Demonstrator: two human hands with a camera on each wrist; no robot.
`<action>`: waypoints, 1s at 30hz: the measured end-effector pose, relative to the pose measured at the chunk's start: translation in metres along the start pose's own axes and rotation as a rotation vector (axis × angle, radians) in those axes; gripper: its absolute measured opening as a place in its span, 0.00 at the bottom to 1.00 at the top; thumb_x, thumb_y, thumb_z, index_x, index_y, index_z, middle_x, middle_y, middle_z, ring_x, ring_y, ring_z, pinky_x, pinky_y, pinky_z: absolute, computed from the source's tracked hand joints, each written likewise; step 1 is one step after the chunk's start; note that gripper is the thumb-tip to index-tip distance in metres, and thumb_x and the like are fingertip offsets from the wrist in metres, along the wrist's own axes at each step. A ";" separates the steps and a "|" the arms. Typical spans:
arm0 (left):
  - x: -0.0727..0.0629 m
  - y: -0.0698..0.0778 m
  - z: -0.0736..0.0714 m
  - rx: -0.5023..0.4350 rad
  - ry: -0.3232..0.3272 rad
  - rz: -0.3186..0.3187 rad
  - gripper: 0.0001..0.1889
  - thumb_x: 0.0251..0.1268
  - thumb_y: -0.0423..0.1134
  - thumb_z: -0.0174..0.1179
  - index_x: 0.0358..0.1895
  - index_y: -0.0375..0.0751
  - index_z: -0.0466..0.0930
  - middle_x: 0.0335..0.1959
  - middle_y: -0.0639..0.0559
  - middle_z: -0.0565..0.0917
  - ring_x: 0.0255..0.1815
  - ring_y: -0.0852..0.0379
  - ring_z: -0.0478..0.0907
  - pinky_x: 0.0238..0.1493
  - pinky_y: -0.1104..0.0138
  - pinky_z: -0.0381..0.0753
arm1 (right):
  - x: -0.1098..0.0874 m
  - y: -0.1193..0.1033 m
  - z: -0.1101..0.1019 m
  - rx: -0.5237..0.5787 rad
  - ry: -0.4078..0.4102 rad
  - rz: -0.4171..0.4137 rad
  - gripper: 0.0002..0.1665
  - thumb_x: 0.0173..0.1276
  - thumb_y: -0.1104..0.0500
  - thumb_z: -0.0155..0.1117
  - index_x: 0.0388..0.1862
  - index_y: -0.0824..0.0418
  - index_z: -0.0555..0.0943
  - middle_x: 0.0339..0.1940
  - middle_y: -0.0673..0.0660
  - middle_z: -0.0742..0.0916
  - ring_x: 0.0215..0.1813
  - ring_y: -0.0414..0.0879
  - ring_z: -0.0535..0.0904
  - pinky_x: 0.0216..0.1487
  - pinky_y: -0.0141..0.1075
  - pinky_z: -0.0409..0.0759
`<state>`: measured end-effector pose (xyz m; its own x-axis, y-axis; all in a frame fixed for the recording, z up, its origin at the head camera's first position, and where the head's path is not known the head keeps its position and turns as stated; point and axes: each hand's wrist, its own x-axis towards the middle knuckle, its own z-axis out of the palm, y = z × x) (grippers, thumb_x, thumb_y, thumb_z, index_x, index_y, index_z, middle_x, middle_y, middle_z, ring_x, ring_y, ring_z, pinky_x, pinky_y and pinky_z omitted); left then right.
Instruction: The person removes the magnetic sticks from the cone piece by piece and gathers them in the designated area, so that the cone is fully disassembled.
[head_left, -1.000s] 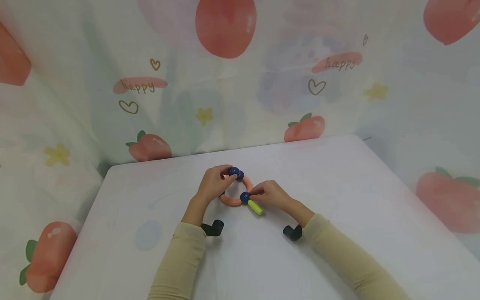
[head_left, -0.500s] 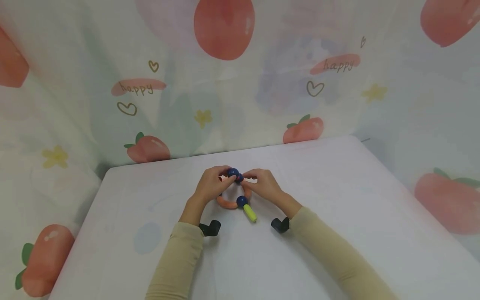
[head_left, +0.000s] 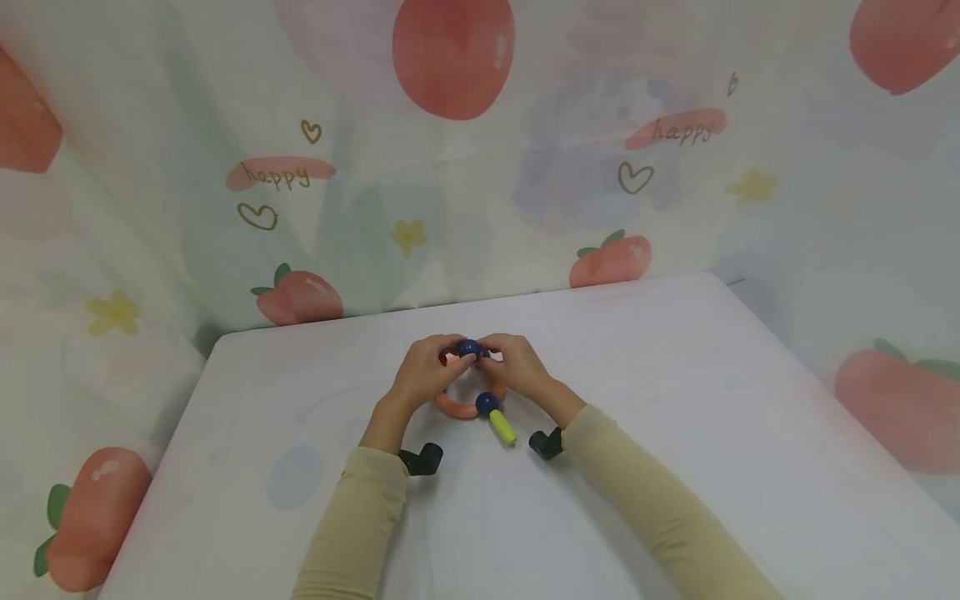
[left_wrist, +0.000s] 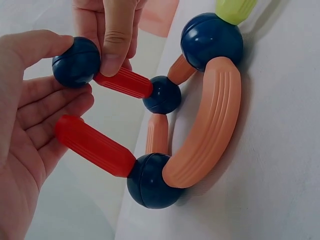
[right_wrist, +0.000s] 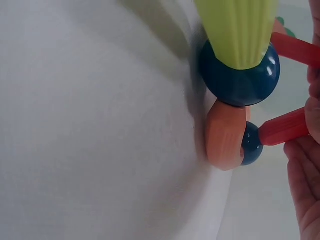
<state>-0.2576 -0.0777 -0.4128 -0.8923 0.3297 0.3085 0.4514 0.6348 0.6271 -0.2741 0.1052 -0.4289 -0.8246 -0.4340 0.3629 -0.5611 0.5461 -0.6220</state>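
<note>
My left hand (head_left: 423, 367) pinches a blue ball (left_wrist: 75, 64) between thumb and fingers, above the ring. Opposite it, the right hand (head_left: 519, 364) grips a red magnetic rod (left_wrist: 129, 82), its thumb pressed along the rod. That rod reaches from the left hand's ball down to a smaller-looking blue ball (left_wrist: 162, 95) of the ring. A second red rod (left_wrist: 95, 145) slants up from another blue ball (left_wrist: 154, 181), its upper end by the left fingers. Curved orange rods (left_wrist: 210, 125) join the balls in a ring on the table.
A yellow-green rod (head_left: 502, 427) sticks out toward the near side from the ring's front blue ball (head_left: 487, 404). The white table (head_left: 637, 375) ends at a patterned cloth backdrop (head_left: 487, 192). Black wrist mounts (head_left: 422, 459) hang beneath both wrists.
The right hand has left the front ball beside the yellow-green rod, moved away from the body and leftward, and now grips the red rod. The left hand keeps its ball in nearly the same place.
</note>
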 end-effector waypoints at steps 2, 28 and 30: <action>0.000 0.000 0.000 -0.014 0.009 0.007 0.16 0.60 0.46 0.61 0.47 0.41 0.81 0.35 0.54 0.82 0.31 0.56 0.72 0.31 0.67 0.72 | 0.000 0.001 0.000 -0.013 0.001 -0.012 0.13 0.61 0.65 0.64 0.45 0.64 0.82 0.43 0.56 0.85 0.48 0.47 0.79 0.51 0.40 0.75; -0.008 0.005 0.003 -0.141 -0.008 -0.049 0.14 0.59 0.46 0.62 0.45 0.44 0.82 0.34 0.56 0.82 0.32 0.58 0.71 0.33 0.67 0.72 | -0.014 -0.001 -0.002 -0.012 0.018 -0.057 0.11 0.60 0.66 0.64 0.43 0.62 0.83 0.42 0.55 0.85 0.48 0.47 0.79 0.52 0.41 0.75; -0.008 0.005 0.002 -0.157 -0.006 -0.057 0.15 0.59 0.46 0.62 0.46 0.43 0.82 0.34 0.56 0.82 0.33 0.59 0.72 0.35 0.67 0.73 | -0.015 -0.001 -0.002 -0.014 0.017 -0.055 0.11 0.60 0.65 0.65 0.43 0.61 0.83 0.42 0.54 0.86 0.49 0.46 0.79 0.52 0.40 0.74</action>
<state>-0.2482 -0.0753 -0.4135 -0.9159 0.3014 0.2652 0.3928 0.5356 0.7476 -0.2612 0.1127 -0.4326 -0.7934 -0.4517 0.4079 -0.6066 0.5316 -0.5911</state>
